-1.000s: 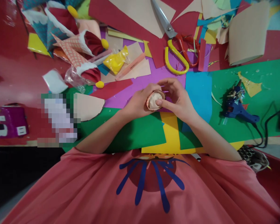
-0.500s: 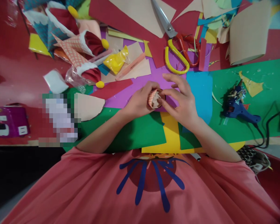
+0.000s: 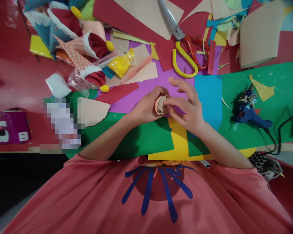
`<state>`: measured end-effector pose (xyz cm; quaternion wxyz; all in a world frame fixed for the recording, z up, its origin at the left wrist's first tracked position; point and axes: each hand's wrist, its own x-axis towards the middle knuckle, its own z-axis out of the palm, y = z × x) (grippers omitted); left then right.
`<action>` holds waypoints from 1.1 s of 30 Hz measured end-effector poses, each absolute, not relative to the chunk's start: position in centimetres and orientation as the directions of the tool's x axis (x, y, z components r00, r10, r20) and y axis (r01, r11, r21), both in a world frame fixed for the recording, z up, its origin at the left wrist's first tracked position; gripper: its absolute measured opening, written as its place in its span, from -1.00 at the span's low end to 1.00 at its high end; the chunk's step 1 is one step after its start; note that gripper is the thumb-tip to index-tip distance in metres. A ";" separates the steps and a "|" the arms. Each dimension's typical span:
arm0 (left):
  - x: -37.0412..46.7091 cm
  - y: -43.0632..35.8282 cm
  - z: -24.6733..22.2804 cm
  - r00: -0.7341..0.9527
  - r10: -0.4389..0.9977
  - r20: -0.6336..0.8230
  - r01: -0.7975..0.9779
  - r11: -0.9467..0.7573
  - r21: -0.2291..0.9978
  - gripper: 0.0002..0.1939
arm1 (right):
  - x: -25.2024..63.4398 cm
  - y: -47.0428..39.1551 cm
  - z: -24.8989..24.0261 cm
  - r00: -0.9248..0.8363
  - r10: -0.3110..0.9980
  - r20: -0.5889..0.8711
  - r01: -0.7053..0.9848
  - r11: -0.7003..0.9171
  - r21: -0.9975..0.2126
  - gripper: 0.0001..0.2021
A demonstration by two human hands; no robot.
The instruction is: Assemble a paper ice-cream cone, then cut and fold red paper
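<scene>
A paper cone [image 3: 158, 105] with an orange-and-white checked outside and a pale inside has its open mouth turned up toward me. My left hand [image 3: 143, 106] is wrapped round its left side. At the right of the mouth is my right hand [image 3: 191, 110], its index finger reaching inside and its thumb at the rim, the other fingers raised. Finished cones [image 3: 78, 44] in similar checked paper, with white edging, dark red pleats and yellow tips, lie at the upper left. The lower part of the held cone is hidden.
Large scissors [image 3: 183, 48] lie beyond my hands. A blue glue gun [image 3: 251, 113] with a cord rests on green sheet [image 3: 285, 97] at right. Yellow clay-like material in a bag [image 3: 120, 65], a marker [image 3: 138, 69], paper scraps and a purple power box [image 3: 11, 126] surround the work.
My right index finger has pushed deeper into the cone's mouth, and the jagged pale inner edge now looks folded down. The left hand keeps its hold, nearly still.
</scene>
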<state>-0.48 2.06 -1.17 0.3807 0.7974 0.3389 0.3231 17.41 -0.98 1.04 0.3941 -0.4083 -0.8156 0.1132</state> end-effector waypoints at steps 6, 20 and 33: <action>-0.5 2.4 -0.9 0.509 0.769 0.386 0.220 -0.551 0.805 -0.62 | 16.9 -2.2 1.6 -0.438 0.644 0.627 0.733 0.660 -0.165 -0.76; -0.9 2.7 -1.2 0.413 0.870 0.269 0.421 -0.445 0.790 -0.75 | 15.6 -3.3 1.6 -0.426 0.843 0.330 0.660 0.539 -0.524 -0.67; -1.0 2.4 -0.8 0.451 0.855 0.255 0.241 -0.392 0.888 -0.49 | 16.8 -1.7 2.2 -0.326 0.848 0.417 0.488 0.529 -0.694 -0.80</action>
